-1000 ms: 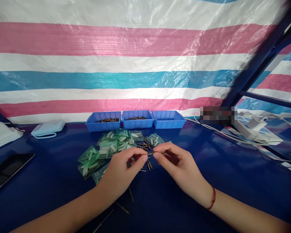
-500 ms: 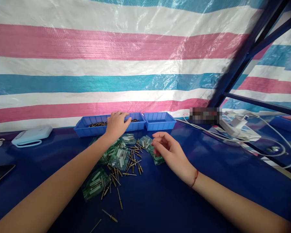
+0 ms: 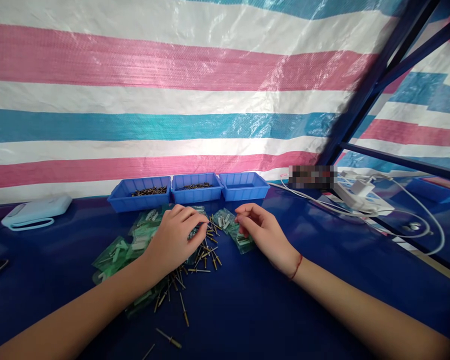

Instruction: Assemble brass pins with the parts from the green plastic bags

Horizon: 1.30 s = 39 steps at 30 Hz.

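Observation:
My left hand [image 3: 178, 237] is over the pile of small green-tinted bags [image 3: 114, 252], palm down, fingers curved and thumb close to the index tip. A thin metal sliver shows by those fingertips, but I cannot tell whether they grip it. To the right, my right hand [image 3: 264, 232] has curled fingers, with thumb and index drawn together; anything inside is hidden. Just beneath its fingertips lies another bag [image 3: 243, 243] with pale pieces in it. Between the hands are loose blind rivets [image 3: 210, 250], brass-coloured with thin steel pins. Some rivets [image 3: 169, 339] lie nearer me.
Behind the hands stand three blue bins: the left bin [image 3: 114, 200] and middle bin [image 3: 197, 196] hold small metal parts, beside a right bin [image 3: 245, 192]. A light blue case [image 3: 37, 210] sits at left. White cables [image 3: 322, 205] and a power strip [image 3: 354, 197] lie right.
My left hand has come back from the middle bin toward me and is now over the bags and rivets. My right hand has hardly moved. The view has shifted slightly.

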{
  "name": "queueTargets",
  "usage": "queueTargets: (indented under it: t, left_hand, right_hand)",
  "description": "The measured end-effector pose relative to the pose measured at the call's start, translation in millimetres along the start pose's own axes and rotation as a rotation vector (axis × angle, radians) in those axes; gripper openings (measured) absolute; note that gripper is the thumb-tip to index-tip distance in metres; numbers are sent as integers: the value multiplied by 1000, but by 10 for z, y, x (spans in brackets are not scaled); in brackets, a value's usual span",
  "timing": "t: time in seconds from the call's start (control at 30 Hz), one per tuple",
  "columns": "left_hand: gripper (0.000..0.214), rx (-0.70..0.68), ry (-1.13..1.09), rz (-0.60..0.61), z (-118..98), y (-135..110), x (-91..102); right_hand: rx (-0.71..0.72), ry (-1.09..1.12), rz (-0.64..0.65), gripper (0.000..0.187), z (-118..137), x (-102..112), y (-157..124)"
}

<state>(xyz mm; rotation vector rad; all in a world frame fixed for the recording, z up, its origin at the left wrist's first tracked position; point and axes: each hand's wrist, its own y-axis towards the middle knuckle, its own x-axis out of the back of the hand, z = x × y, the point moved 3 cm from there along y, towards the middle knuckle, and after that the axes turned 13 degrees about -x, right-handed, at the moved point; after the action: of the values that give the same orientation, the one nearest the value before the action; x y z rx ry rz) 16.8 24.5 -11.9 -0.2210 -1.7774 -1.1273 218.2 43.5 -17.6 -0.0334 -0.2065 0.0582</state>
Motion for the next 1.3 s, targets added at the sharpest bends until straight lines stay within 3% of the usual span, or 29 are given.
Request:
queueTargets:
  t: [0.1, 0.2, 0.33, 0.4, 0.53, 0.83, 1.13, 1.3]
  left_hand:
    - [19, -1, -49, 38, -1, 26, 41]
    - [21, 29, -86, 74, -2, 55, 114]
    - [19, 84, -125, 79, -39, 11, 203]
    - [18, 90, -142, 52, -80, -52, 227]
    - [18, 57, -154, 20, -180, -174, 232]
    - [19, 15, -168, 63, -309, -214, 154]
    - [19, 15, -185, 31, -343, -232, 171]
    - [17, 34, -199, 14, -380, -216, 175]
  right_hand:
    - [101, -215, 8, 9, 59, 32, -26]
    - [252, -483, 70, 14, 140, 9, -101]
    - [514, -738, 195, 12, 197, -159, -282]
    - [570, -849, 272, 17, 168, -267, -360]
    - [567, -953, 323, 20, 97, -378, -432]
    - [546, -942, 305, 20, 97, -362, -476]
    - [477, -947, 280, 31, 5, -356, -486]
    - [476, -822, 240, 28, 37, -349, -483]
